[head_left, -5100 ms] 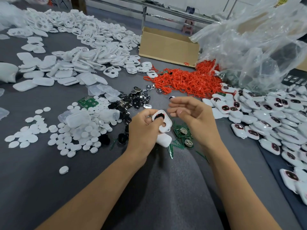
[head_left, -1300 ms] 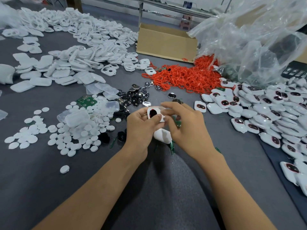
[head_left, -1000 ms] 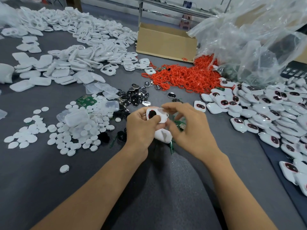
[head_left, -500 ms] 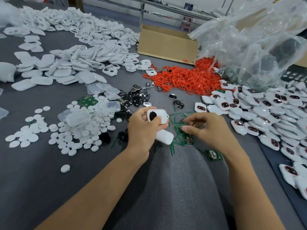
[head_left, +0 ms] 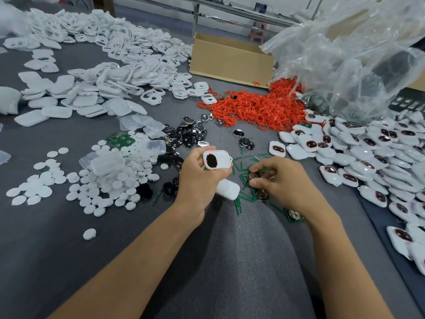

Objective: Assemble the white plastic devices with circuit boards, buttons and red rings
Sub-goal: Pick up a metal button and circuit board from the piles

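While the left hand (head_left: 199,180) grips a white front shell (head_left: 218,160) and back cover (head_left: 227,189), the right hand (head_left: 279,180) pinches a green circuit board (head_left: 249,177) on the tabletop (head_left: 57,238).

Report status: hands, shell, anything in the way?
Left hand grips shell. Right hand pinches circuit board. Green scraps lie round it.

Grey worktop (head_left: 46,249), metal frame (head_left: 195,21), white wall (head_left: 287,4) behind.
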`<state>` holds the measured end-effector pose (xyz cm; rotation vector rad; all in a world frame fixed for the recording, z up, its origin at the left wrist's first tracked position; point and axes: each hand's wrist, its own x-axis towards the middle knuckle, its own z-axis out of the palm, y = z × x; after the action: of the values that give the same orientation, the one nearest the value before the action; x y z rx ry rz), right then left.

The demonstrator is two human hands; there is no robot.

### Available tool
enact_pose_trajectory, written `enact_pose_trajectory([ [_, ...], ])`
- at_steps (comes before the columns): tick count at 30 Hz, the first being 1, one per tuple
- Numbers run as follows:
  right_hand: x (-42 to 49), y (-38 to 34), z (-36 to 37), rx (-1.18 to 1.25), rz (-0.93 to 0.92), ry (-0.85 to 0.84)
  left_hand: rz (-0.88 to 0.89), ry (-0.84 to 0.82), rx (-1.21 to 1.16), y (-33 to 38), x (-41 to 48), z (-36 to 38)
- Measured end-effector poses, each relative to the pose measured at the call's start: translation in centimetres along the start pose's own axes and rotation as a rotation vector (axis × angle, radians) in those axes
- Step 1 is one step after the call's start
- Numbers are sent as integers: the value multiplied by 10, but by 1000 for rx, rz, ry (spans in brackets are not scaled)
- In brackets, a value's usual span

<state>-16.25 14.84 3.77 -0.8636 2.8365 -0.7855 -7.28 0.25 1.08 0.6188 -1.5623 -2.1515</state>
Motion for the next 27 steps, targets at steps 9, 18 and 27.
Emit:
enact_pose_trajectory([
  [9,0,-10,1,-3,-145,183,28,2,35,-3,1,1],
  [18,56,-113,23,-14,-425,4,122,16,189,-2,0,2],
  [27,92,-146,66,-31,-299,-211,192,25,330,-3,-3,2],
])
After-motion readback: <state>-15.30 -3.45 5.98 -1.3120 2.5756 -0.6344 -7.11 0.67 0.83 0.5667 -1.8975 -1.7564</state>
